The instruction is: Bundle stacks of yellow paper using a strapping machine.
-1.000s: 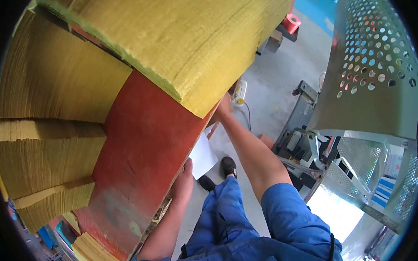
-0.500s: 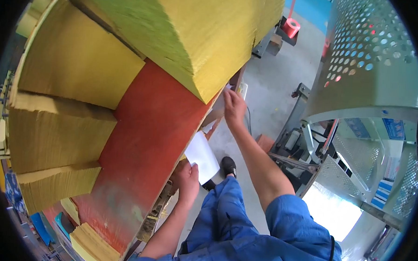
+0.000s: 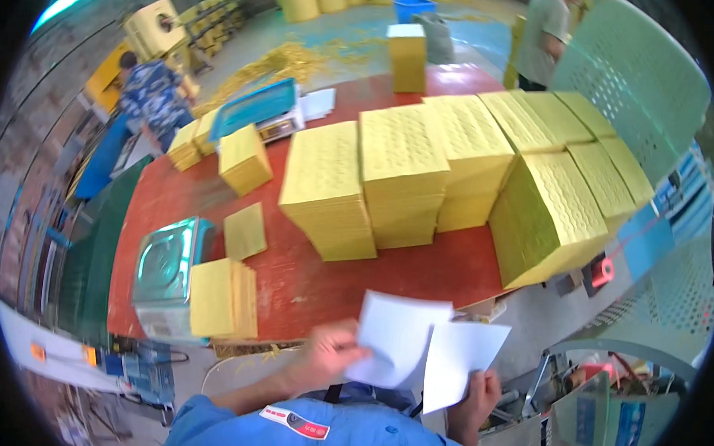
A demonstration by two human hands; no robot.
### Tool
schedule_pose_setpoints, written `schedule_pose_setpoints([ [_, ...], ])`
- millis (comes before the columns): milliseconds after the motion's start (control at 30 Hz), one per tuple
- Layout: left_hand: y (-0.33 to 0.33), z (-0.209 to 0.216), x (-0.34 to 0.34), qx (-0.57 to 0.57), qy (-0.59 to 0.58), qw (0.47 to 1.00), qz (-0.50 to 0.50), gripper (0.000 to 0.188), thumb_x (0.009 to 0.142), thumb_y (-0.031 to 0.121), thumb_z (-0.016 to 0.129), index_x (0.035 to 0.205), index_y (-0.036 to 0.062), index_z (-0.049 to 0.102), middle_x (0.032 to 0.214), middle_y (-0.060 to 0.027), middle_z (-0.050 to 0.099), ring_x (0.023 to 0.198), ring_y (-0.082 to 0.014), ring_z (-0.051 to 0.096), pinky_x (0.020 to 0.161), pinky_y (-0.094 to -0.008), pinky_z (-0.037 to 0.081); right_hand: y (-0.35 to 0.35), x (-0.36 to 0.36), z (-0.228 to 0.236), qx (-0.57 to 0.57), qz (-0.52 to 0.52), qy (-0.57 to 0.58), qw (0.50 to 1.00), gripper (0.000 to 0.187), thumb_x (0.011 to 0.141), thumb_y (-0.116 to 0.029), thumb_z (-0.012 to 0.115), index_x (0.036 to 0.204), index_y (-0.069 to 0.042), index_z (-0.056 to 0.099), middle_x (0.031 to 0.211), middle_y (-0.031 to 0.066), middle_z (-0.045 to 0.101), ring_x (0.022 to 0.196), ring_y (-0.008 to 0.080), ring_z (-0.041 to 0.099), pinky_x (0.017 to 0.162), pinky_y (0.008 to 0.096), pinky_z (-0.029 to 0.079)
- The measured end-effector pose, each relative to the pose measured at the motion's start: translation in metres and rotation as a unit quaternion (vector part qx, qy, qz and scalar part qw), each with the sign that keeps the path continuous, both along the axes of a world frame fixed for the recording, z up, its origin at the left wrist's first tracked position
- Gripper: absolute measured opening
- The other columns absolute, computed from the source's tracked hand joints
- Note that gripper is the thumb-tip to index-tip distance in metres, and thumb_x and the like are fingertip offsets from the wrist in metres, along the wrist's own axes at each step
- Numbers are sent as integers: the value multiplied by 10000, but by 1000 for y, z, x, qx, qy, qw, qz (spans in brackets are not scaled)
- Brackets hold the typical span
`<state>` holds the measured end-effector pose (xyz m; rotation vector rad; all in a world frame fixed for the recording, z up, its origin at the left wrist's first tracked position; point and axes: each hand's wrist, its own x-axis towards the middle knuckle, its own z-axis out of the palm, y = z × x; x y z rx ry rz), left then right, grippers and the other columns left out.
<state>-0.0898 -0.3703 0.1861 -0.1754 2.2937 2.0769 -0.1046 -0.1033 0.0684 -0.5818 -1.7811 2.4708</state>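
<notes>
My left hand (image 3: 329,354) pinches the left edge of a white paper sheet (image 3: 400,336), which curves slightly in front of my chest. A second white paper sheet (image 3: 461,357) is gripped at its lower right edge by my right hand (image 3: 478,397). The two sheets are side by side, their inner edges meeting or overlapping a little. Both are above the near edge of a red table (image 3: 314,289). Beyond them rise tall stacks of yellow paper (image 3: 330,206), several with embossed, wavy-looking tops, running to the right end of the table.
Near left on the table are a teal-topped scale (image 3: 168,255) and a small yellow paper stack (image 3: 214,296). Another scale with a blue tray (image 3: 258,107) stands farther back. A perforated green machine guard (image 3: 630,83) rises at right. Two people work beyond the table.
My view has lifted from beneath the table edge to the tabletop. One white sheet was clearly visible by my left hand; now each hand holds one, up before my chest.
</notes>
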Motion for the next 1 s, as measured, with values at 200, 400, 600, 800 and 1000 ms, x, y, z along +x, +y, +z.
schedule_pose_setpoints([
  [200, -81, 98, -72, 54, 198, 955, 214, 742, 855, -22, 607, 1517, 30, 278, 1179, -141, 645, 1080, -177, 618, 959, -320, 486, -40, -86, 91, -10, 121, 167, 978, 94, 942, -24, 568, 919, 23, 646, 798, -14, 607, 722, 47, 509, 665, 205, 398],
  [400, -177, 93, -155, 1, 137, 975, 172, 786, 838, 15, 668, 1521, 29, 280, 958, -74, 646, 883, -125, 612, 806, -283, 491, -71, -79, 88, -115, 209, 178, 955, 86, 947, -34, 618, 988, 24, 666, 876, 9, 661, 785, 59, 562, 734, 200, 430],
  [600, -189, 77, -179, -164, 31, 978, 126, 678, 825, 72, 700, 1438, -26, 428, 897, -39, 615, 774, -100, 549, 665, -258, 449, -70, -67, 61, -130, 162, 120, 971, 87, 949, -31, 611, 988, 31, 659, 894, 31, 669, 799, 79, 585, 747, 217, 453],
  [800, -211, 56, -186, -209, 112, 965, 109, 570, 793, 115, 700, 1318, -55, 559, 802, -6, 567, 709, -98, 525, 636, -263, 439, -108, -67, 85, -138, 169, 119, 969, 136, 950, -22, 598, 1065, 34, 646, 914, 41, 674, 818, 86, 601, 769, 227, 466],
  [1000, -197, 70, -169, -341, 106, 920, 163, 471, 737, 213, 743, 1175, 53, 677, 795, -99, 621, 719, -231, 612, 677, -361, 494, -157, -78, 144, -24, 154, 236, 959, 385, 924, 83, 496, 1292, -1, 567, 762, -45, 519, 661, 17, 421, 612, 177, 313],
])
